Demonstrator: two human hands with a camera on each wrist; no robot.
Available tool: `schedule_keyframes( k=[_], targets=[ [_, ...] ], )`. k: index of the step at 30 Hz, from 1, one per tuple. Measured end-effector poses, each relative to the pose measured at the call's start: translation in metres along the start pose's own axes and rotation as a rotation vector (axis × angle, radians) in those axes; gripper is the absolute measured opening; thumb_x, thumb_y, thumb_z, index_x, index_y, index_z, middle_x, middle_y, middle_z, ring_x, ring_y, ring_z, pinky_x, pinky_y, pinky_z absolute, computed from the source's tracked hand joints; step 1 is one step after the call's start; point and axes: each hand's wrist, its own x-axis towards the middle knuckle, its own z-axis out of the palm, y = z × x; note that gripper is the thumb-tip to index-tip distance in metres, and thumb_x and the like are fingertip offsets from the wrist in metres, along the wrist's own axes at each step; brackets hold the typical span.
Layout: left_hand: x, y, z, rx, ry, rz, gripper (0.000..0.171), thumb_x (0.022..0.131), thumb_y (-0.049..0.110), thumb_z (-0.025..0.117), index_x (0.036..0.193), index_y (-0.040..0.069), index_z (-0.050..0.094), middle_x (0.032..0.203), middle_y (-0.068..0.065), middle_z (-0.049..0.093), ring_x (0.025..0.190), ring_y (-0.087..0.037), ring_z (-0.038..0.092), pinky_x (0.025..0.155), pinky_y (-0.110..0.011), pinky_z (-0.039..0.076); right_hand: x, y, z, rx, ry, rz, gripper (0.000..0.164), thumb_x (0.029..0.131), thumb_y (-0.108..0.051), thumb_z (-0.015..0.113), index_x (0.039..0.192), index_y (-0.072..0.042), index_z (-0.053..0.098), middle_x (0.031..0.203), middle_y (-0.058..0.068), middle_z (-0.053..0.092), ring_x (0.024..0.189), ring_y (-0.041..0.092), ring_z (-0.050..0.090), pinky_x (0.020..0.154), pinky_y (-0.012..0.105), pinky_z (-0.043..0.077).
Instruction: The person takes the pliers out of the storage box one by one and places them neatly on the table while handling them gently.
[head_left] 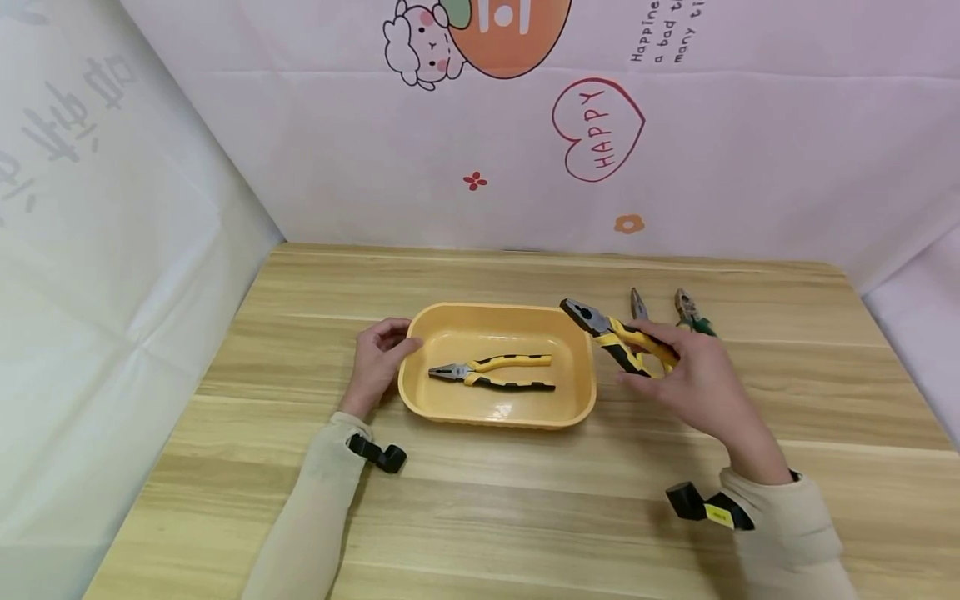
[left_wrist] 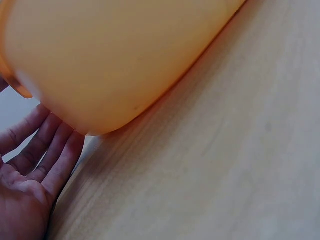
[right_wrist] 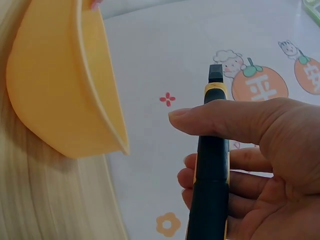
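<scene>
A yellow plastic tub [head_left: 498, 421] stands on the table, and a pair of yellow-and-black pliers [head_left: 491, 373] lies inside it, jaws to the left. My left hand [head_left: 377, 364] holds the tub's left end, thumb over the rim and fingers [left_wrist: 62, 145] against the outer wall. Just off the tub's right rim, my right hand [head_left: 697, 379] grips a second pair of yellow-and-black pliers [head_left: 607, 329] in the air by the handles. Their jaws point up and left. In the right wrist view, the thumb [right_wrist: 220, 117] lies across a dark handle.
Behind my right hand lie pliers with a narrow grey nose [head_left: 638, 304], mostly hidden, and green-handled pliers [head_left: 690, 312]. A white printed sheet [head_left: 360, 167] rises at the table's back edge. Another white sheet [head_left: 112, 292] hangs along the left side.
</scene>
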Motion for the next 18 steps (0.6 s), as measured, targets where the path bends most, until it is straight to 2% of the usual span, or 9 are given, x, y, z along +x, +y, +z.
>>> schedule_keyframes(
  k=[5,12,18],
  targets=[
    [0.000,0.000,0.000,0.006,0.003,-0.008,0.026,0.088,0.000,0.072,0.111,-0.011,0.068,0.108,-0.024,0.067,0.090,-0.018,0.065,0.077,-0.023,0.056,-0.001,0.007,-0.009,0.020,-0.027,0.066,0.063,0.075,-0.018,0.092,0.130,0.003,0.066,0.103,0.018,0.071,0.083,0.025,0.059,0.063,0.015,0.046],
    [-0.001,0.000,-0.001,0.008,0.004,-0.005,0.026,0.088,-0.001,0.071,0.112,-0.012,0.067,0.108,-0.024,0.067,0.088,-0.016,0.065,0.076,-0.022,0.057,0.000,0.012,-0.018,-0.018,-0.056,0.144,0.067,0.078,-0.027,0.091,0.132,0.002,0.065,0.104,0.020,0.068,0.077,0.025,0.053,0.055,0.022,0.041],
    [0.000,-0.001,-0.001,0.005,-0.002,-0.001,0.026,0.088,-0.001,0.072,0.111,-0.012,0.067,0.108,-0.023,0.067,0.090,-0.019,0.065,0.078,-0.022,0.056,-0.002,0.017,-0.021,-0.033,-0.061,0.177,0.068,0.080,-0.031,0.088,0.135,0.001,0.063,0.112,0.025,0.068,0.088,0.029,0.060,0.063,0.018,0.045]
  ],
)
